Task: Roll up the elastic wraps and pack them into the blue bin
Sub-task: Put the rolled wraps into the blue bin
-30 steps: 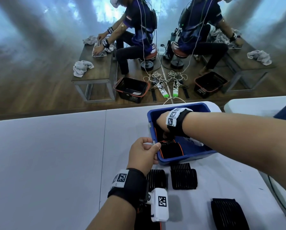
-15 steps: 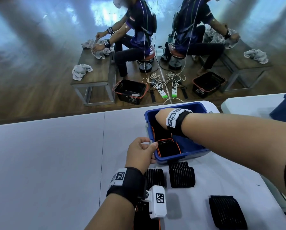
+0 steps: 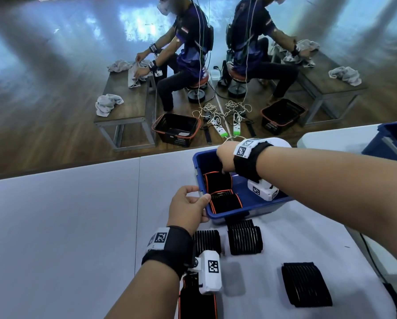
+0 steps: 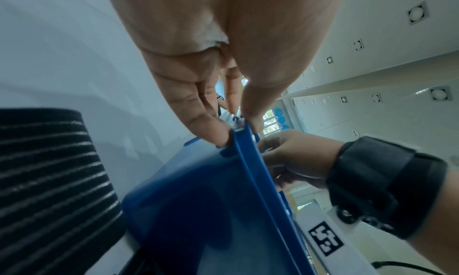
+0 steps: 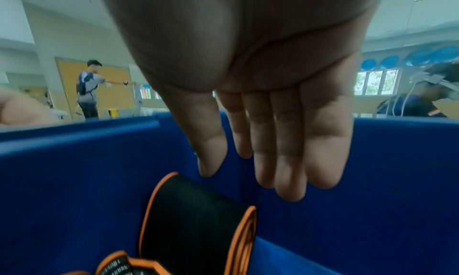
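While the left hand [image 3: 188,207] is pinching the near-left rim of the blue plastic bin [image 3: 250,214] between thumb and fingers [image 4: 206,126], the right hand [image 3: 225,157] is hanging inside the bin with its grip spread, fingers [image 5: 288,157] straight and holding nothing. Its fingertips are hovering just above a rolled black elastic wrap with orange edging [image 5: 196,220], which is lying against the bin's left wall. A second rolled orange-edged wrap [image 3: 226,202] is sitting just in front of it, touching it, in the bin's near-left corner. The bin is standing on the grey bench [image 3: 66,226]. Two flat black ribbed wraps [image 3: 244,239] are lying side by side on the bench just in front of the bin, one partly hidden by the left wrist. A third black ribbed wrap [image 3: 305,286] is lying well apart to the right. An orange-edged black wrap [image 3: 197,302] is lying under the left forearm at the bench's near edge.
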{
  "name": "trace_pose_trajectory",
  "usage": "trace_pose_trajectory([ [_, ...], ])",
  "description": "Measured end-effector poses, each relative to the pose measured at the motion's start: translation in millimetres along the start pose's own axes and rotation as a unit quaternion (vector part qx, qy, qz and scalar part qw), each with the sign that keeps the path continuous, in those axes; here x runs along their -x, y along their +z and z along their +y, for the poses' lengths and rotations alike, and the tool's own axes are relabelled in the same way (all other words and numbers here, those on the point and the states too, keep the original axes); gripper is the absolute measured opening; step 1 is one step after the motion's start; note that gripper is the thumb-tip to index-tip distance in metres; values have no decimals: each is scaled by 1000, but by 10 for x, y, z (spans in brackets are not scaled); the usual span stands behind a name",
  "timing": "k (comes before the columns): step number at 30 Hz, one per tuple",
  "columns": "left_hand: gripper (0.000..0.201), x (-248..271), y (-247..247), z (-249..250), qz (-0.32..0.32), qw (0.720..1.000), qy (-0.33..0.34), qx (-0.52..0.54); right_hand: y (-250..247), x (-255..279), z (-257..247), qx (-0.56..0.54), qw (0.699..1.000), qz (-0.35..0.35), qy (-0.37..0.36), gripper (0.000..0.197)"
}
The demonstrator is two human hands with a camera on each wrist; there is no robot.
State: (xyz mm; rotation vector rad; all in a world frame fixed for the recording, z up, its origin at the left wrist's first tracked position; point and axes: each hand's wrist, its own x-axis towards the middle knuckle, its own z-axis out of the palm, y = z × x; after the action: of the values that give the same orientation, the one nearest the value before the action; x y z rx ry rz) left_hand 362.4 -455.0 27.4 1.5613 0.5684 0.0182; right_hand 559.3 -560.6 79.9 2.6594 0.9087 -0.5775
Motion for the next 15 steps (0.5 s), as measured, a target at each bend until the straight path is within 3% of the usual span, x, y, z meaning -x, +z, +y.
trace_pose_trajectory([
  [4,35,-4,-4,36,-5,1000,1,-11,-217,503,54,-41,999,32,-1,35],
  [9,33,-30,-8,73,-19,999,0,-26,-183,1426,26,-151,982,75,-81,27],
  [12,33,-87,6,63,-25,998,4,-51,186,1957,-123,-191,972,40,-133,27],
  [15,34,-119,42,67,-21,997,7,-68,778,2145,-209,-193,976,-4,-104,39],
])
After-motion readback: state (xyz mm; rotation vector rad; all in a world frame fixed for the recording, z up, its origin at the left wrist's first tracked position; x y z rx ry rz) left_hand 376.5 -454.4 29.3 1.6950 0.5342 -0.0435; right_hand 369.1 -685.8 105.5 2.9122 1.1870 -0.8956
